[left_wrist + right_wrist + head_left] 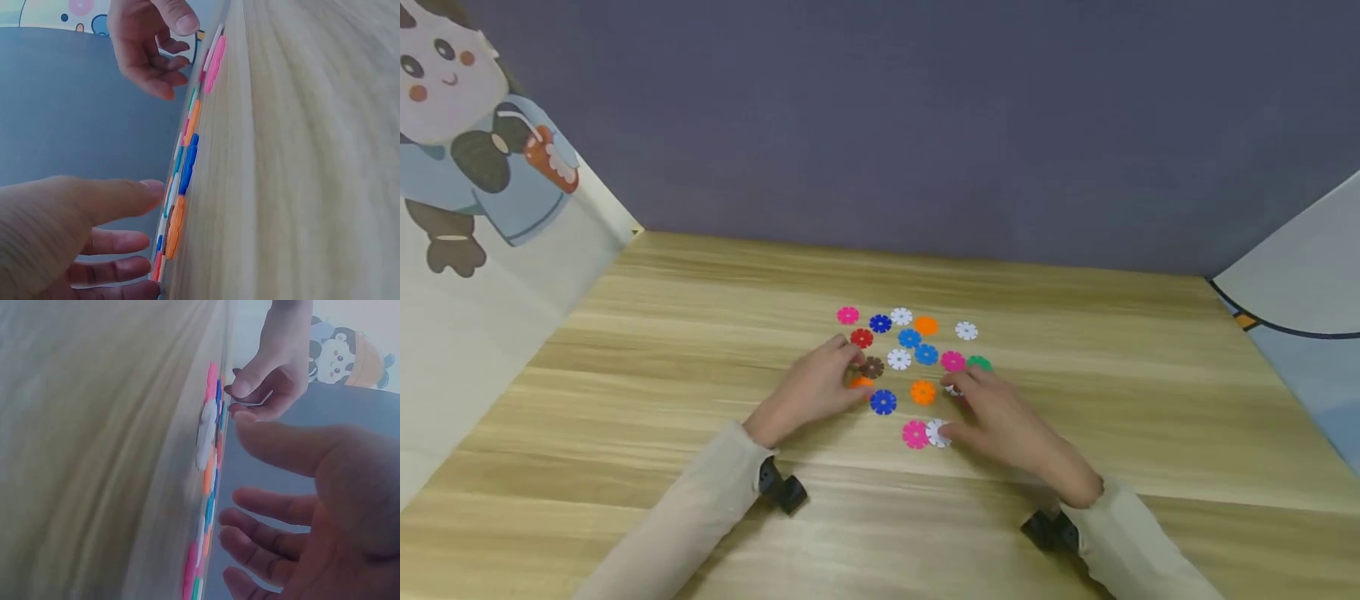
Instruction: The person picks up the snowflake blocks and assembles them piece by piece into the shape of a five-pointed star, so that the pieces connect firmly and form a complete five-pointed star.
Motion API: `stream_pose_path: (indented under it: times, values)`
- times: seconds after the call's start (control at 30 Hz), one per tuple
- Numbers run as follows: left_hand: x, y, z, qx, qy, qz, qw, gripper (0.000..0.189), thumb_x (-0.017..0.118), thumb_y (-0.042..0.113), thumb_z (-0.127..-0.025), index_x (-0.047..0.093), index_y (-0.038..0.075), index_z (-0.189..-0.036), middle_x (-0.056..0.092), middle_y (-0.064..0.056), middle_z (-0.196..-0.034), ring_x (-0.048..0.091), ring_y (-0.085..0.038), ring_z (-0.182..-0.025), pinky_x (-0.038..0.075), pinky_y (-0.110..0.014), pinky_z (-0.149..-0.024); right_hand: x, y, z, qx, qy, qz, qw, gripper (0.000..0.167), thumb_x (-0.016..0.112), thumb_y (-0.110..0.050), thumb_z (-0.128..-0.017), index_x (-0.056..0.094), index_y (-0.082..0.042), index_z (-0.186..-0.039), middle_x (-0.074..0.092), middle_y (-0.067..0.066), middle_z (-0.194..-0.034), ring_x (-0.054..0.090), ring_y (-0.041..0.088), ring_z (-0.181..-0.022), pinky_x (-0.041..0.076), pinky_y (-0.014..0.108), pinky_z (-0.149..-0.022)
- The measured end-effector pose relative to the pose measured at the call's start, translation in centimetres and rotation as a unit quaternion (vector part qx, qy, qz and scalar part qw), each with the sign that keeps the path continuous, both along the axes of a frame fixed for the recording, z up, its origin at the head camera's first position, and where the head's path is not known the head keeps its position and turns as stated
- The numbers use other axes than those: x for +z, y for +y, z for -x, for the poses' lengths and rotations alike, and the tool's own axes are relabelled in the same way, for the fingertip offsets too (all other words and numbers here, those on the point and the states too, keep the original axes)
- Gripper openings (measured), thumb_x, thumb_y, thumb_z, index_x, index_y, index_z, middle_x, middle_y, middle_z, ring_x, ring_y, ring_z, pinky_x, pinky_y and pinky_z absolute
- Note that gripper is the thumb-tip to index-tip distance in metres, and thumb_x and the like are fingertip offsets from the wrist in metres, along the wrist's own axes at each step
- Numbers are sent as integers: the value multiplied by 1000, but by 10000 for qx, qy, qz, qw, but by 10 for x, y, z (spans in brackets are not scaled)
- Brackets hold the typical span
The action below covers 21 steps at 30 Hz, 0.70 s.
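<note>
Several notched plastic discs lie flat on the wooden table, among them a brown disc (872,367), a dark blue disc (883,402), a red disc (862,338) and a green disc (979,363). My left hand (817,379) is over the left side of the group, partly covering an orange disc (177,228). On the right, my right hand (1006,421) has its thumb by a white disc (936,432), which overlaps a pink disc (915,434). Its fingers partly hide another white disc. Both wrist views show spread, gently bent fingers with nothing between them.
Dark panel (910,125) stands along the table's back edge. Light side walls with cartoon pictures (490,150) flank the wooden table (625,400). Black wrist cameras (790,493) sit at both cuffs, above the tabletop.
</note>
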State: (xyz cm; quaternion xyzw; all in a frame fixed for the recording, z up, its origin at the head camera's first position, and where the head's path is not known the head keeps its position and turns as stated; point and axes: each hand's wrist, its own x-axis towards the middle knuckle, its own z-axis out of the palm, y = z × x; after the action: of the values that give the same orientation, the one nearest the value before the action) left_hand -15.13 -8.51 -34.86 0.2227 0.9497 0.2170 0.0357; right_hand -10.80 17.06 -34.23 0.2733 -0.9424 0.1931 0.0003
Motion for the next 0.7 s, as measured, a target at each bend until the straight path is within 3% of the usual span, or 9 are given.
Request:
stream_pose_path:
  times: [0.17, 0.47, 0.7]
  values:
    - [0, 0, -1, -13, -19, 207, 9998, 43, 77, 32, -78, 66, 3, -107, 62, -6, -100, 57, -17, -86, 53, -32, -85, -2, -5, -1, 35, -344, -29, 9994, 46, 77, -23, -79, 60, -2, -117, 62, 9, -111, 57, 24, -100, 50, 44, -90]
    - [-5, 5, 2, -38, -169, 145, 9997, 33, 78, 26, -78, 67, 4, -100, 60, -4, -95, 54, -14, -78, 52, -30, -80, -5, -8, -2, 86, -558, -116, 9983, 35, 79, -20, -76, 65, -6, -105, 61, 1, -95, 53, 13, -86, 49, 36, -81]
    - [-4, 5, -1, 85, -288, -66, 9995, 34, 79, 23, -76, 64, 5, -101, 62, -4, -95, 57, -16, -85, 52, -31, -81, -5, -9, -1, 256, -703, -49, 9972, 23, 78, -16, -77, 63, -11, -94, 56, -5, -83, 45, 10, -76, 43, 24, -68]
